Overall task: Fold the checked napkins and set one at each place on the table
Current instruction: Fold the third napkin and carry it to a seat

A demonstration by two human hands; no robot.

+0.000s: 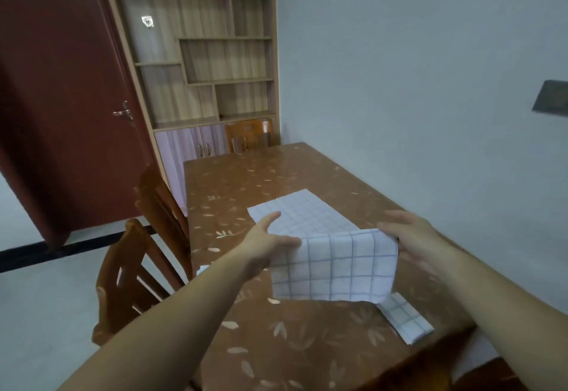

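folded napkin [407,318] lay by table [276,175] near edge; left hand [270,244] and right hand [412,237] pinched checked napkin [333,267], half probably lifted.

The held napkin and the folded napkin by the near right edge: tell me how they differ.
The held napkin hangs lifted between the left hand and right hand; the folded napkin lies flat on the table, untouched. The held napkin shows a broad open panel; the folded napkin shows as a narrower strip, partly hidden behind it. Both are white with a blue-grey check.
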